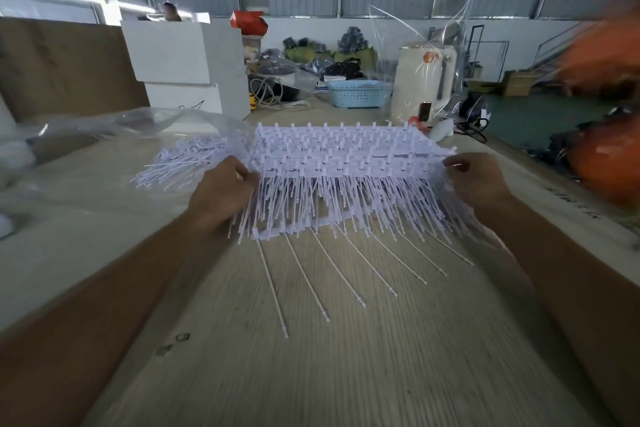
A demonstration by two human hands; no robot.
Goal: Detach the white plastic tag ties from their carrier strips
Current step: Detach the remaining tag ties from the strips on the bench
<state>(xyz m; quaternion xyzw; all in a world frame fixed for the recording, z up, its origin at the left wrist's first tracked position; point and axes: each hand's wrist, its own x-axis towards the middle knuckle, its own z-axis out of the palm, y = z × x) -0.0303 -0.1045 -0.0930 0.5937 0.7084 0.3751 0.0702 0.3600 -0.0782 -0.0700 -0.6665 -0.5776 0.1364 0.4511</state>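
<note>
**Strips Held at Both Ends Over the Bench**

While loose ties are lying heaped at far left beside a clear bag, the left hand is pinching one end of the stacked strips and the right hand is pinching the other, holding them just above the bench. Tails are hanging down and brushing the wood. The stack is probably handling light and springy, its thin tails snagging easily, so gripping the stiffer spine seems wisest.

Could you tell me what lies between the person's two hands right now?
In the head view, the stacked bundle of white tag ties on their carrier strips spans the whole gap, gripped by the left hand at one end and the right hand at the other.
</note>
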